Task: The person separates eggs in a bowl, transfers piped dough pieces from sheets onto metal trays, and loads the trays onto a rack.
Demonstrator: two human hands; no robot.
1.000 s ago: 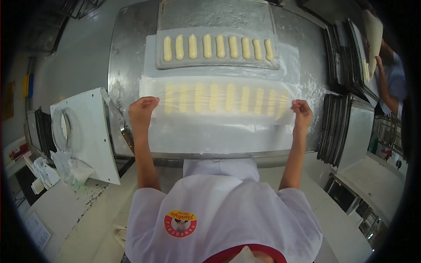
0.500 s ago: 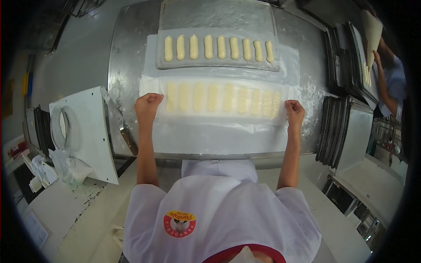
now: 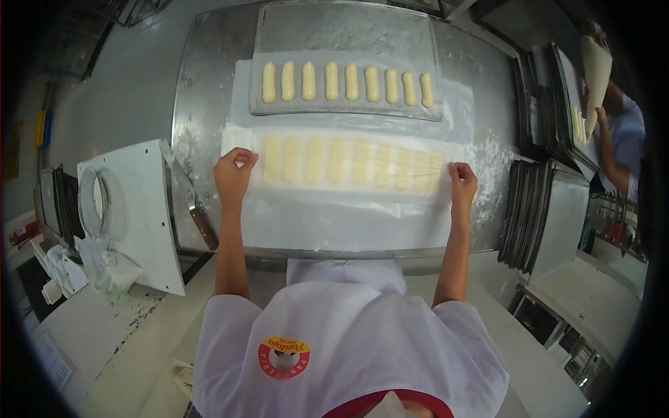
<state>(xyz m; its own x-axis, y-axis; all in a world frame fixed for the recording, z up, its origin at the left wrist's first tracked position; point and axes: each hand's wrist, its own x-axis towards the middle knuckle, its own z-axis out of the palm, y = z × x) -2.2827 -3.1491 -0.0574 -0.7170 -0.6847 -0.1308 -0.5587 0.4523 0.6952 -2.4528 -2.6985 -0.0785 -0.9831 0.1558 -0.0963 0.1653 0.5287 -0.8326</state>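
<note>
Between my hands stretches a translucent sheet of baking paper (image 3: 348,195), with a row of pale piped dough strips (image 3: 338,160) showing through it. My left hand (image 3: 235,171) pinches the paper's left edge. At the opposite edge my right hand (image 3: 463,182) pinches it too, and creases fan out from those fingers. Just beyond, a metal baking tray (image 3: 345,35) carries paper with another row of uncovered dough strips (image 3: 351,82). More whitish paper (image 3: 348,230) lies flat on the metal table under both.
Stacked dark trays (image 3: 523,216) stand at the right. At the left are a white board (image 3: 132,216), a knife (image 3: 202,226) and a clear plastic bag (image 3: 115,268). Flour marks the metal table (image 3: 209,90). Another person (image 3: 617,139) holds a piping bag (image 3: 594,76) at far right.
My right hand has shifted slightly left and the paper is more creased near it. Both hands keep their pinch. At far right, the other person's piping bag has moved slightly.
</note>
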